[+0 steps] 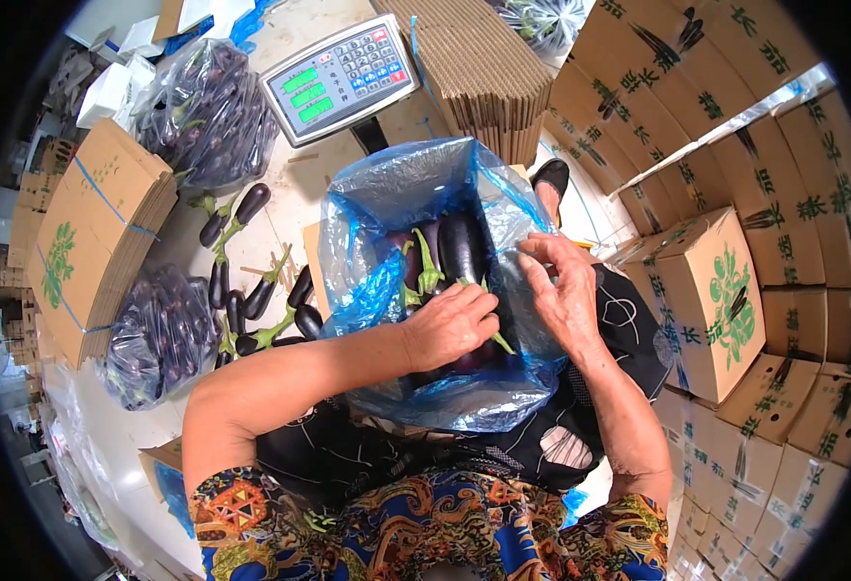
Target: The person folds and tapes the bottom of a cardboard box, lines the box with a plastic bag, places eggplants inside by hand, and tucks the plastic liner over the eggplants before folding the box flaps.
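In front of me a blue-tinted plastic bag (pixel 411 178) lines an open cardboard box, of which a brown edge (pixel 313 265) shows. Glossy dark purple eggplants (pixel 462 243) with green stems lie inside. My left hand (pixel 451 327) reaches in over them, fingers curled near a green stem; its grip underneath is hidden. At the bag's right side, my right hand (pixel 563 294) has thumb and forefinger close together on the plastic film. The lower eggplants are covered by my left hand and forearm.
Loose eggplants (pixel 258 294) lie on the floor at left, near filled clear bags (pixel 208 116). A digital scale display (pixel 338 76) stands ahead beside stacked flat cardboard (pixel 469 65). More flat cartons (pixel 95 240) are at left. Printed boxes (pixel 716 305) wall the right side.
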The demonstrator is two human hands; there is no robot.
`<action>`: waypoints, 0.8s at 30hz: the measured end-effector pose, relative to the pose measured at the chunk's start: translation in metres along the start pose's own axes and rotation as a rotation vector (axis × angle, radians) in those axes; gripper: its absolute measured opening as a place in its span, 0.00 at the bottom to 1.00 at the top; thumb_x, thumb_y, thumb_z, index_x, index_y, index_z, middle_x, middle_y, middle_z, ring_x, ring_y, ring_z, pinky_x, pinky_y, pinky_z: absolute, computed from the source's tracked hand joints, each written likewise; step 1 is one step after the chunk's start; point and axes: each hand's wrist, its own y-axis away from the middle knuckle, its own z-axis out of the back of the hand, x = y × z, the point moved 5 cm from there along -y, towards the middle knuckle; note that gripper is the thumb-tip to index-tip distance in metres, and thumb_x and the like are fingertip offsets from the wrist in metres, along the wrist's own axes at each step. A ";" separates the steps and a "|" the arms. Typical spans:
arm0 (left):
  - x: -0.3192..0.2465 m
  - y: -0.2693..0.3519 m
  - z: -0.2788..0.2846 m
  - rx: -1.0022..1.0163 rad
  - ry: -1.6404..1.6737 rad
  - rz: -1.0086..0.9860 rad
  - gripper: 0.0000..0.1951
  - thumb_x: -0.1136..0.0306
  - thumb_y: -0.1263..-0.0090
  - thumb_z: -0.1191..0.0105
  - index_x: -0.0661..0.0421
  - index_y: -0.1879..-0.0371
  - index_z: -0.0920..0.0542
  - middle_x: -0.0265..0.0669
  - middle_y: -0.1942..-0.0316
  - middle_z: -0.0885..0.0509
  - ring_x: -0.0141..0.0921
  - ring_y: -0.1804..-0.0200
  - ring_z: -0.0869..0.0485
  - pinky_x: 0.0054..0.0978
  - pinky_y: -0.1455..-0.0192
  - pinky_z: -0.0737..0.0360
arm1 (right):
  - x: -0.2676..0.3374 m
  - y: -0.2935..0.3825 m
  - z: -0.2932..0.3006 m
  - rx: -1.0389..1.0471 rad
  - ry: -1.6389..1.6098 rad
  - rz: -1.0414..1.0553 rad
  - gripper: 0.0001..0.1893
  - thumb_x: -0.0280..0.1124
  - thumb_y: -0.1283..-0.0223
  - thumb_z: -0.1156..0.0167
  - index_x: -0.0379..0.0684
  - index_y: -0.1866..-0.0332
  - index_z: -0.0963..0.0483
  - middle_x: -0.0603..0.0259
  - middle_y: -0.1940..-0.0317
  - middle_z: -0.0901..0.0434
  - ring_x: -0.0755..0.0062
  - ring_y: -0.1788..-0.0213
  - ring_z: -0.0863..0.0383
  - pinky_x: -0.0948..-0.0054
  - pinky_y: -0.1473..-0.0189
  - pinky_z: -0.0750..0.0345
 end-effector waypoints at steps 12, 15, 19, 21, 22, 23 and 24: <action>0.007 -0.001 0.002 0.097 0.219 0.104 0.05 0.71 0.39 0.45 0.57 0.68 0.24 0.41 0.65 0.25 0.41 0.59 0.23 0.34 0.57 0.22 | 0.001 0.001 0.002 0.040 0.001 -0.032 0.09 0.23 0.39 0.39 0.33 0.55 0.22 0.52 0.53 0.18 0.66 0.61 0.17 0.70 0.56 0.21; -0.001 0.012 0.022 0.178 0.145 0.124 0.07 0.72 0.38 0.47 0.56 0.61 0.23 0.42 0.60 0.24 0.41 0.54 0.25 0.41 0.49 0.26 | -0.009 0.000 0.013 -0.018 0.000 -0.019 0.10 0.23 0.40 0.38 0.33 0.55 0.22 0.51 0.52 0.18 0.64 0.59 0.17 0.69 0.53 0.22; 0.025 0.025 0.053 0.350 0.144 0.361 0.07 0.68 0.33 0.47 0.55 0.59 0.23 0.41 0.59 0.24 0.41 0.53 0.26 0.40 0.48 0.29 | -0.010 -0.009 0.023 -0.033 -0.051 -0.111 0.12 0.26 0.39 0.39 0.33 0.52 0.22 0.52 0.47 0.21 0.65 0.54 0.18 0.68 0.48 0.22; 0.038 0.034 0.056 0.257 0.076 0.378 0.08 0.66 0.32 0.46 0.56 0.59 0.23 0.41 0.60 0.24 0.41 0.54 0.26 0.41 0.49 0.30 | -0.013 -0.013 0.024 -0.001 -0.057 -0.115 0.12 0.28 0.35 0.40 0.34 0.50 0.21 0.54 0.42 0.23 0.70 0.49 0.21 0.71 0.44 0.25; 0.044 0.036 0.062 0.282 0.060 0.411 0.09 0.66 0.32 0.45 0.56 0.58 0.23 0.41 0.60 0.24 0.41 0.54 0.26 0.40 0.50 0.30 | -0.015 -0.013 0.024 -0.001 -0.061 -0.125 0.12 0.29 0.35 0.39 0.34 0.50 0.21 0.54 0.42 0.23 0.70 0.49 0.21 0.71 0.44 0.26; 0.050 0.038 0.064 0.307 0.044 0.444 0.09 0.66 0.32 0.45 0.56 0.58 0.23 0.41 0.60 0.24 0.41 0.53 0.26 0.40 0.50 0.30 | -0.017 -0.013 0.022 -0.001 -0.066 -0.136 0.12 0.29 0.35 0.39 0.34 0.50 0.21 0.54 0.42 0.23 0.70 0.49 0.21 0.71 0.43 0.26; 0.053 0.040 0.064 0.296 0.054 0.447 0.11 0.65 0.32 0.45 0.57 0.56 0.23 0.41 0.60 0.23 0.42 0.53 0.26 0.40 0.49 0.30 | -0.016 -0.013 0.020 0.007 -0.060 -0.129 0.12 0.29 0.35 0.39 0.34 0.50 0.21 0.54 0.42 0.23 0.70 0.49 0.21 0.71 0.43 0.26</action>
